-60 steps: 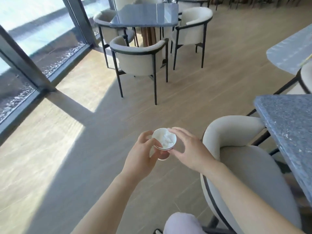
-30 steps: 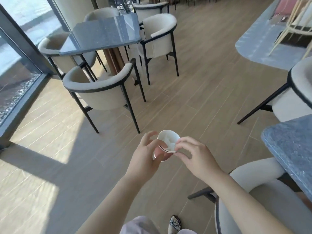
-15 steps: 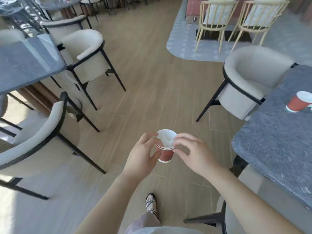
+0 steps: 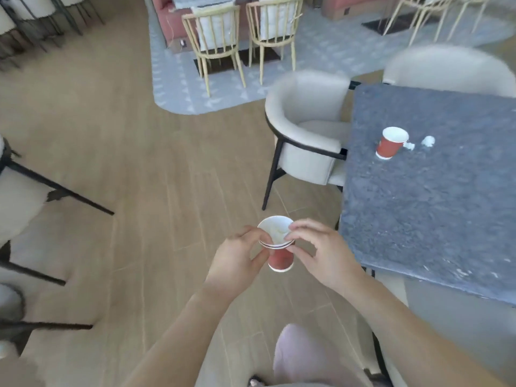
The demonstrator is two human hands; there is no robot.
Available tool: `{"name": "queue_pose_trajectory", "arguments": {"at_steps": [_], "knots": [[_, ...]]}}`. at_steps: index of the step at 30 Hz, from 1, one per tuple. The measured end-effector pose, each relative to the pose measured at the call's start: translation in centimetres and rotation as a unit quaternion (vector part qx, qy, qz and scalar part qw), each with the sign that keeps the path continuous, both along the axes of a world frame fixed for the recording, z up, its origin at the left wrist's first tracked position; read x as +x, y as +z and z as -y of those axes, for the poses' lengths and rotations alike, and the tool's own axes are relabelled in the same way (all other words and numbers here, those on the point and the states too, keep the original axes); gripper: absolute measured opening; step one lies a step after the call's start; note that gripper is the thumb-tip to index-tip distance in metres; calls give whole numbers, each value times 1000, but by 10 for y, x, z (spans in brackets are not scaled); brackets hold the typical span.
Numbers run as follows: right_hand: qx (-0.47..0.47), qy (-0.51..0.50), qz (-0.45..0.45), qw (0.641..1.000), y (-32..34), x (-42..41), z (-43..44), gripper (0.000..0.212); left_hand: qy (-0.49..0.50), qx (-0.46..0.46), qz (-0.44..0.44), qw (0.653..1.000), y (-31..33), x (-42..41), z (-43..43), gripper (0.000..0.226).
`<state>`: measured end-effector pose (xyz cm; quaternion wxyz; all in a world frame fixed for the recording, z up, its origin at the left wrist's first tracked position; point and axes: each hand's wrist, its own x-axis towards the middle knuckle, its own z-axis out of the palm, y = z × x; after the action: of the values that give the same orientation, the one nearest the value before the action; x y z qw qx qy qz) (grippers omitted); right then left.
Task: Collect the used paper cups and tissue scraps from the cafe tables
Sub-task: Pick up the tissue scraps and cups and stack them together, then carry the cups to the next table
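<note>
A stack of red paper cups (image 4: 280, 259) with white tissue inside hangs over the floor at mid-frame. My left hand (image 4: 237, 261) grips its left side and my right hand (image 4: 321, 252) pinches the rim from the right. On the grey stone table (image 4: 435, 208) to the right stands another red paper cup (image 4: 389, 146). Two white tissue scraps lie just right of it, one (image 4: 409, 145) touching the cup and one (image 4: 428, 141) a little farther.
A cream armchair (image 4: 307, 129) stands at the table's left side, another (image 4: 446, 68) behind it. Dark chair legs (image 4: 55, 191) reach in from the left. Wooden chairs (image 4: 215, 40) stand on a grey rug (image 4: 178, 85) at the back. Wood floor lies between.
The view has swung right: the window and left tables are gone, and the grey table with the red cup and scraps has come nearer. Both hands hold the stack as before.
</note>
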<state>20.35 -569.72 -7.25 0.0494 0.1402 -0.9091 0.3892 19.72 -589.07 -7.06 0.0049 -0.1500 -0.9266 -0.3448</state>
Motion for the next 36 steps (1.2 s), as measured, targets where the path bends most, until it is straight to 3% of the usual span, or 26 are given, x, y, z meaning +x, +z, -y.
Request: {"name": "queue_pose_trajectory", "arguments": {"at_steps": [8,16,28,36], "knots": [[-11,-123,-19,992,-15,-88,-90,12,-158,-4,14,987,-5,-142,-97,13],[-23,-198,-20,980,-16,-178,-186,12,-239,-38,13,970,-9,-260,-204,12],[6,-290,16,957,-24,-204,-268,14,-341,-44,24,939,-15,-316,-305,11],[23,-326,-81,942,-2,-241,-313,13,-341,13,-57,938,8,-357,-354,10]]}}
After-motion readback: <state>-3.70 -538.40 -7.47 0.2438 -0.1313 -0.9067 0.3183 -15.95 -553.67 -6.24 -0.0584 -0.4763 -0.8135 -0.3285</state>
